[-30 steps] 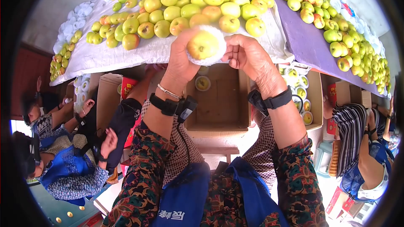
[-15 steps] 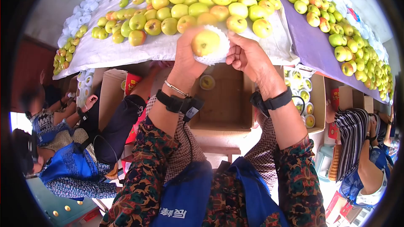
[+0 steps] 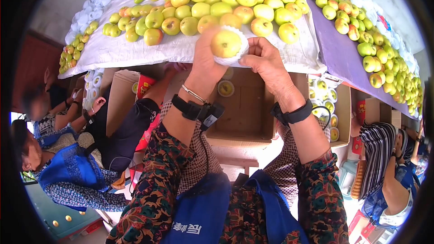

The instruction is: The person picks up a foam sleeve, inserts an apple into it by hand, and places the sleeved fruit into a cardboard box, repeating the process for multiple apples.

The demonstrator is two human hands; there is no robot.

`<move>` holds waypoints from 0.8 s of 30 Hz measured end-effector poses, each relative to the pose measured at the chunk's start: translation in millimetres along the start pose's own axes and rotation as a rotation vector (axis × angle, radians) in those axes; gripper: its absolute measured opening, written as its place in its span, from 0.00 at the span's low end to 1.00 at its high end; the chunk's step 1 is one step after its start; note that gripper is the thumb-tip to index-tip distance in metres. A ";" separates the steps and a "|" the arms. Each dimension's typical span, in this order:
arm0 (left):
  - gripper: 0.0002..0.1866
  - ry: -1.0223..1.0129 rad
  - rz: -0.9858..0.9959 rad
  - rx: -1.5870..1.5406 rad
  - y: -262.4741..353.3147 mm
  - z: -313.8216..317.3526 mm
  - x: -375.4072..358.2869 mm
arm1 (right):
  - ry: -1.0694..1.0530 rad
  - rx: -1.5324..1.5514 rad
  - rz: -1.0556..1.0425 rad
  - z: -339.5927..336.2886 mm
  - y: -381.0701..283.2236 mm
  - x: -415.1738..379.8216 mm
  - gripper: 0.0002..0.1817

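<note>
I hold a yellow-green apple (image 3: 225, 43) up in front of me, partly wrapped in a white foam net sleeve (image 3: 236, 56). My left hand (image 3: 207, 58) grips the apple from the left and below. My right hand (image 3: 265, 61) pinches the sleeve's edge on the right side. Below my hands stands an open cardboard box (image 3: 253, 113) holding one wrapped apple (image 3: 225, 88) at its far end.
A white cloth (image 3: 135, 49) heaped with several apples lies behind my hands; a purple-covered table (image 3: 337, 49) with more apples runs right. A filled box of wrapped apples (image 3: 327, 106) sits right of mine. People in blue aprons (image 3: 68, 171) work left, another person (image 3: 384, 162) right.
The apple and both hands have shifted slightly right and down in view. My right hand has closed in on the sleeve's edge. The people on the left have moved.
</note>
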State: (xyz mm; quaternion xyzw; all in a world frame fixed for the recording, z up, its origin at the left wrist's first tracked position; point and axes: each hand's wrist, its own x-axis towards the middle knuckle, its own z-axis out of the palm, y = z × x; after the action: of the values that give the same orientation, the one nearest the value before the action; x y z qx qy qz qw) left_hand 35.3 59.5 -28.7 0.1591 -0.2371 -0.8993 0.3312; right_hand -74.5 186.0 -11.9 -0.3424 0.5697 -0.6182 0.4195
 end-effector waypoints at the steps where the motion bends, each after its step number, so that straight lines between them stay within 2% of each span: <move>1: 0.13 0.008 -0.015 0.004 0.4 -2.3 1.0 | 0.051 0.023 -0.008 -0.4 -1.3 -1.7 0.23; 2: 0.13 0.007 -0.014 0.004 3.9 2.3 -2.0 | 0.101 0.047 -0.016 -0.6 -3.1 -2.5 0.22; 4: 0.16 0.179 -0.094 -0.038 12.7 11.1 -8.4 | 0.142 0.099 -0.008 -9.6 -5.6 -0.9 0.21; 6: 0.16 0.184 -0.087 -0.048 15.7 11.5 -9.2 | 0.186 0.151 0.003 -14.3 -8.7 -1.5 0.19; 8: 0.17 0.189 -0.081 -0.058 15.1 11.2 -8.5 | 0.049 0.392 0.174 -15.9 -11.3 -3.4 0.13; 11: 0.16 0.128 -0.079 -0.100 9.3 7.7 -3.9 | -0.014 0.452 0.170 -1.7 -8.1 -7.7 0.11; 13: 0.16 0.036 0.018 -0.041 2.7 4.6 -1.0 | -0.002 0.445 0.170 2.5 -6.5 -8.6 0.11; 19: 0.14 0.034 0.199 0.104 -4.1 14.2 -10.5 | 0.076 0.325 0.196 3.4 -5.6 -7.9 0.12; 24: 0.13 0.051 0.211 0.129 -3.3 18.8 -11.2 | 0.096 0.368 0.216 4.2 -4.5 -5.7 0.12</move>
State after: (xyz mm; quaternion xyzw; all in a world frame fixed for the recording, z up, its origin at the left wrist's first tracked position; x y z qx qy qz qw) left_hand 33.4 75.3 -13.4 0.1770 -0.3016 -0.8381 0.4188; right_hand -69.0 189.4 -6.7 -0.1672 0.5000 -0.6788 0.5112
